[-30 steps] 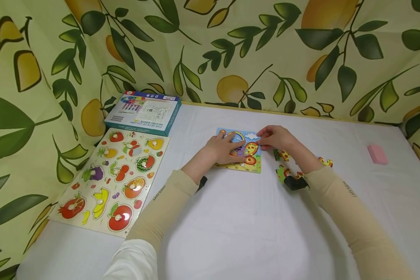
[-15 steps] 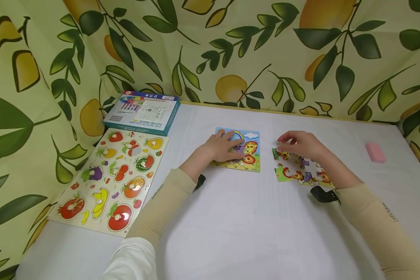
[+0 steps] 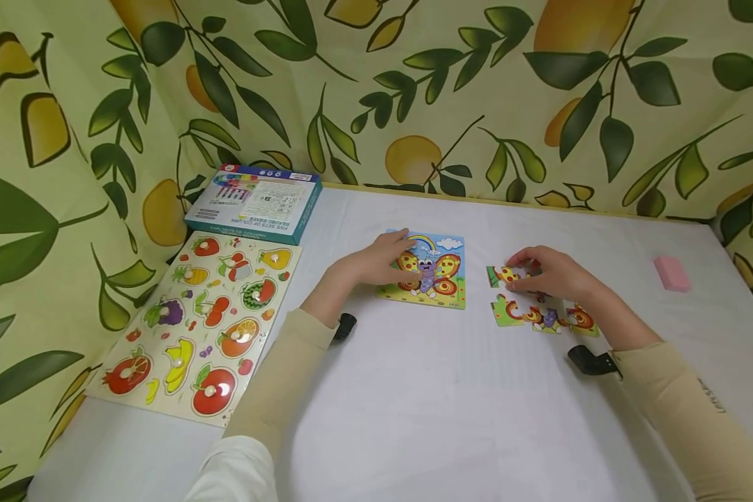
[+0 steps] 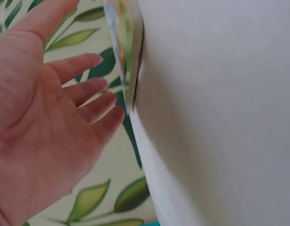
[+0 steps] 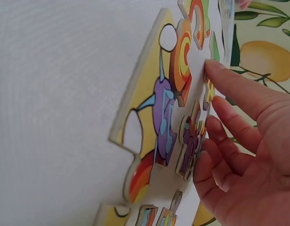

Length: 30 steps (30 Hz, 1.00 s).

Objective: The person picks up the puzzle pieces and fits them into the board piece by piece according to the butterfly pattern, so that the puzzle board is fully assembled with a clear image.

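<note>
A square butterfly picture board lies near the table's middle, showing a rainbow and a cloud. Over its left part, my left hand is spread with straight fingers; the left wrist view has its palm beside the board's edge. To the right, several loose jigsaw pieces lie in rough rows with matching butterfly parts. My right hand is low over the upper row, thumb and index finger pinching a yellow-and-red jigsaw piece from either side. Its other fingers hide pieces beneath; the right wrist view shows a purple-bodied piece nearby.
A wooden fruit knob puzzle lies on the left of the white table. Behind it stands a flat boxed set. A pink block sits far right. Fruit-patterned cloth hangs around the back and sides.
My right hand has gone from the board's right edge to the loose pieces and come down on one. My left hand has slid slightly left, uncovering more of the butterfly.
</note>
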Each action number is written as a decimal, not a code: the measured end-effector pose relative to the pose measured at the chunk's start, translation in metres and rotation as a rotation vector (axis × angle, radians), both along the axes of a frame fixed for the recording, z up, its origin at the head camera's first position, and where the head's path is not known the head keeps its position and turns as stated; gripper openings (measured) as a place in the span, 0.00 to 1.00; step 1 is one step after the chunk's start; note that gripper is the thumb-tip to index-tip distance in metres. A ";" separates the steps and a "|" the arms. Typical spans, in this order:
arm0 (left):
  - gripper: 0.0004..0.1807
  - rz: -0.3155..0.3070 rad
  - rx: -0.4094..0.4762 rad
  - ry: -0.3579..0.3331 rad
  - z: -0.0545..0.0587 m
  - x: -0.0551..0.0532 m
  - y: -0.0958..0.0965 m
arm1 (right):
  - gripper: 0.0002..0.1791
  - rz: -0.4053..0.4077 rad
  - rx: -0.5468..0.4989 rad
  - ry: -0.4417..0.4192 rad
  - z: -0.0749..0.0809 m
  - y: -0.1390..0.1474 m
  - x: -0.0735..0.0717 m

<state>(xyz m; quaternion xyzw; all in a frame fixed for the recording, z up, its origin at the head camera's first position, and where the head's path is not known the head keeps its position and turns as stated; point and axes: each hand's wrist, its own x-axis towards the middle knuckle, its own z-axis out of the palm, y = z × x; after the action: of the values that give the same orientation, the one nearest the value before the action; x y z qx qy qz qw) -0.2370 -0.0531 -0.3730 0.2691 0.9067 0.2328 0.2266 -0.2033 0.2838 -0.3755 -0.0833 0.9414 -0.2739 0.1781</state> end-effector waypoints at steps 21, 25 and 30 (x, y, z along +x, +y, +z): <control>0.56 0.018 0.004 -0.105 -0.002 0.005 -0.030 | 0.24 -0.172 -0.305 -0.005 0.014 -0.046 -0.012; 0.56 0.031 0.017 -0.117 -0.002 0.006 -0.031 | 0.25 -0.150 -0.374 -0.114 0.014 -0.088 -0.024; 0.56 0.026 0.015 -0.117 -0.002 0.004 -0.031 | 0.24 -0.130 -0.354 -0.186 0.007 -0.127 -0.034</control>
<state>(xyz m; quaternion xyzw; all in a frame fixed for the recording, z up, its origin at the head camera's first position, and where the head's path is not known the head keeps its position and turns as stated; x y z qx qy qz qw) -0.2328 -0.0843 -0.3754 0.2451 0.8935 0.2578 0.2741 -0.2372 0.1572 -0.3687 -0.0269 0.8615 -0.4523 0.2290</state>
